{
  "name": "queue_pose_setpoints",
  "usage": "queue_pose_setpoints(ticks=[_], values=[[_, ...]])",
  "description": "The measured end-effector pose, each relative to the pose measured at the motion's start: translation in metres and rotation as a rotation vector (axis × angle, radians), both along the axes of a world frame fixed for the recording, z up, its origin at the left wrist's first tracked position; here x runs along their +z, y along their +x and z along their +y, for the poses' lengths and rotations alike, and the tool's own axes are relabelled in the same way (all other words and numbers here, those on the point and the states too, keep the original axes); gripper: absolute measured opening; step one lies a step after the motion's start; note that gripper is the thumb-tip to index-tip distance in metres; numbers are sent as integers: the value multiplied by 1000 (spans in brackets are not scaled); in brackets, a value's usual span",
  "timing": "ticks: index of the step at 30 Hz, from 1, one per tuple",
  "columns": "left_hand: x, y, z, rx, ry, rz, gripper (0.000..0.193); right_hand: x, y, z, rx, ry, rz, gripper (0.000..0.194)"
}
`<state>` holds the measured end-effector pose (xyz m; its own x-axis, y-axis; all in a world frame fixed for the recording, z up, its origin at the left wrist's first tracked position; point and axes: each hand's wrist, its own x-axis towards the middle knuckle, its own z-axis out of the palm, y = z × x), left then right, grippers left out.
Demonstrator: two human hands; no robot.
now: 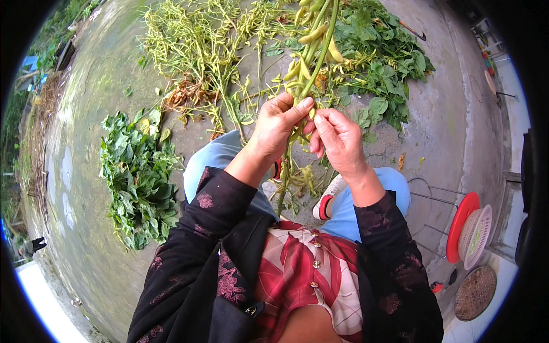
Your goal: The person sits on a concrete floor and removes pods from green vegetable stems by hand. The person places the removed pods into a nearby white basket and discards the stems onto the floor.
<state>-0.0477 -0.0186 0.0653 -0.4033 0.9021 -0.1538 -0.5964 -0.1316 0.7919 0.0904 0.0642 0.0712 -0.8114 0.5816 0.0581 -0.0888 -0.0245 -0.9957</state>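
My left hand [276, 124] grips the green stems of a bean plant [319, 60], which looks like soybean. Plump yellow-green pods [313, 34] hang along the stems above my fist. Below my hands the lower part of the plant [300, 178] hangs between my knees, with more pods on it. Close against the left thumb, my right hand [339, 137] pinches a small pod [312, 114] between thumb and forefinger. Its other fingers are curled, and what lies behind them is hidden.
Stripped-looking stalks with pods [193, 47] lie ahead on the concrete floor [103, 81]. Leafy piles stand at left [139, 180] and at far right [381, 64]. A red-topped stool [461, 227] bears a plastic basket [476, 238]. Beside it is a round woven tray [475, 293].
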Motion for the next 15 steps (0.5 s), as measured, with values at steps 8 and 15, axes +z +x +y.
queue_pose_setpoints(ticks=[8,15], values=[[-4,-1,1,10,-3,2,14,-3,-3,-1,-9,56,44,21],[0,-2,-1,-30,25,-44,13,-2,-3,-1,13,-17,78,21]])
